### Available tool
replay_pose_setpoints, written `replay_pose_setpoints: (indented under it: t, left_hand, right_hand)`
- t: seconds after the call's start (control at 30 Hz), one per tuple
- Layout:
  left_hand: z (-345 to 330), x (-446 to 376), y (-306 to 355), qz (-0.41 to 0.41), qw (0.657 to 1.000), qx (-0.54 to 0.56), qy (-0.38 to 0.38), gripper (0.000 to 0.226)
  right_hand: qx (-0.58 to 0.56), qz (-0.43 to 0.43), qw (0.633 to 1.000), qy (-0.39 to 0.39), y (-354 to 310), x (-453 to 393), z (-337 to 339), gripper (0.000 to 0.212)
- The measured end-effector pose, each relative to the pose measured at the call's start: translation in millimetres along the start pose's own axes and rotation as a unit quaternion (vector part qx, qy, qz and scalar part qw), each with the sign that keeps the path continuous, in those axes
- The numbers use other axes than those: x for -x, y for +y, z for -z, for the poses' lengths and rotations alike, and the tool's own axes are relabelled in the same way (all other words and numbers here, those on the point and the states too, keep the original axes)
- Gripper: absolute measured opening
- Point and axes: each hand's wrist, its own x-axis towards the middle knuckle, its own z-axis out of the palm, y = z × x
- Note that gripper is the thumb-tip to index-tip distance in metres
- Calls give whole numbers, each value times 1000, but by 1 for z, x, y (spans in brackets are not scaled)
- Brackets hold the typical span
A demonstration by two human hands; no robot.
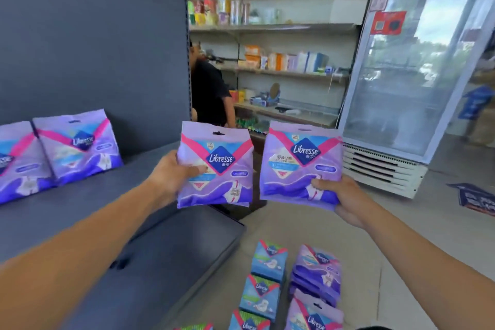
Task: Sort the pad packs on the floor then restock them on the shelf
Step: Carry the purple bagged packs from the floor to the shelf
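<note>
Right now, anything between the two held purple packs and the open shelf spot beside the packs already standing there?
Nothing visible. The left-hand pack and right-hand pack hang in open air; the shelf is bare right of the standing packs.

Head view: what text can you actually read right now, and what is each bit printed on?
"Libresse": pack in the left hand, purple pack.
"Libresse": pack in the right hand, purple pack; the smaller print below is unreadable.
"Libresse": shelf pack, blurred.
"Libresse": floor packs, small.
Red fridge sticker: unreadable.
</note>
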Motion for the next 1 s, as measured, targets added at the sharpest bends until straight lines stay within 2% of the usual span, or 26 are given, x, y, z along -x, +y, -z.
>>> replay_pose_setpoints:
  t: [0.1, 0.17, 0.23, 0.33, 0.47, 0.53, 0.6, 0.73, 0.87, 1.0]
  left_hand:
    - [43, 11, 27, -27, 998, 4, 48, 44]
    - [73, 21, 44, -40, 996, -5, 83, 49]
    - [101, 31, 57, -54, 993, -10, 109, 45]
    - [142, 51, 73, -61, 988, -22, 143, 47]
    - [197, 76, 84, -75, 977, -14, 198, 54]
    - [222, 90, 85, -75, 971, -8, 226, 59]
    - [246, 105, 79, -67, 964, -4, 258, 54]
    - [283, 120, 56, -57, 945, 10, 321, 52]
    - [304, 111, 31, -52, 926, 28, 374, 45]
    - [328, 88, 5, -41, 914, 30, 401, 50]
  right_hand:
    - [-5, 18, 999, -44, -16, -16, -51, 49]
    - [-10, 25, 997, -71, -24, -26, -86, 40]
    - [-19, 26, 994, -103, -30, -35, -118, 45]
    - [-20, 18, 987, -158, -35, -44, -171, 68]
    - [-26, 15, 977, -210, -34, -56, -237, 58]
    - [-24, 12, 974, -226, -31, -61, -266, 75]
    - [-26, 11, 970, -240, -24, -66, -292, 89]
    - [-50, 5, 967, -249, -4, -82, -327, 52]
    - [-34, 2, 962, -271, 20, -99, -347, 59]
    - [-26, -9, 964, -265, 51, -123, -364, 46]
